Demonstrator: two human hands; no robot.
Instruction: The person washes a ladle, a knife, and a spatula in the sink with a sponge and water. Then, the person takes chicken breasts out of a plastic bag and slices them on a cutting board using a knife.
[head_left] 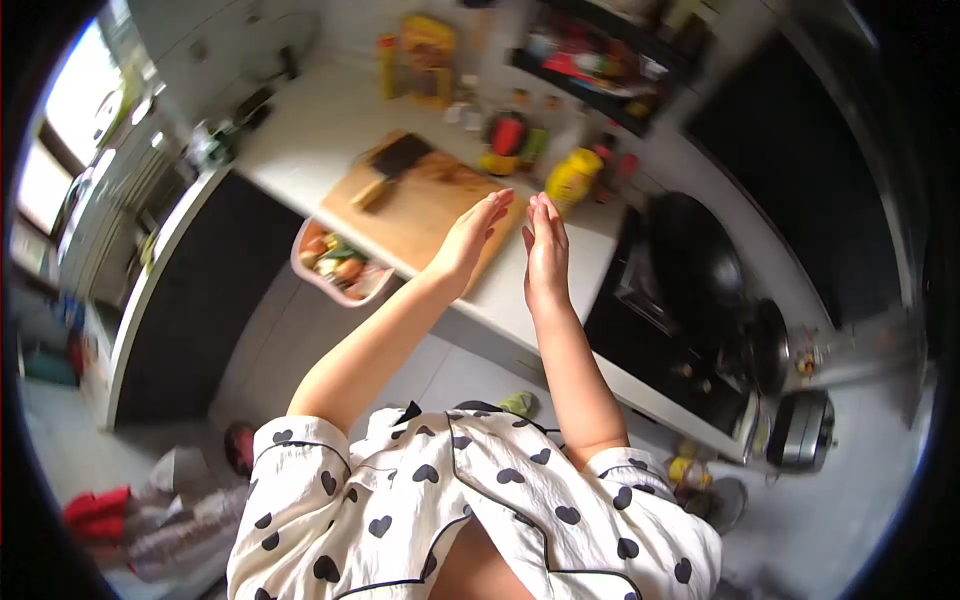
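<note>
My left hand [470, 240] and my right hand [546, 255] are raised in front of me, palms turned toward each other with a gap between them. Their fingers are stretched out, and neither holds anything. Below and beyond my left hand lies a wooden cutting board [440, 195] on the pale counter [300, 130]. A cleaver [400, 155] with a dark blade and a wooden handle rests at the board's far left. Just past my right fingertips stands a yellow container [573, 178].
A pink-rimmed bin [297, 262] with food scraps hangs at the counter's front edge. Several bottles [508, 130] line the wall, below a dark shelf [590, 75]. To the right are a black wok [690, 245] on the stove [640, 345] and a steel pot [800, 430].
</note>
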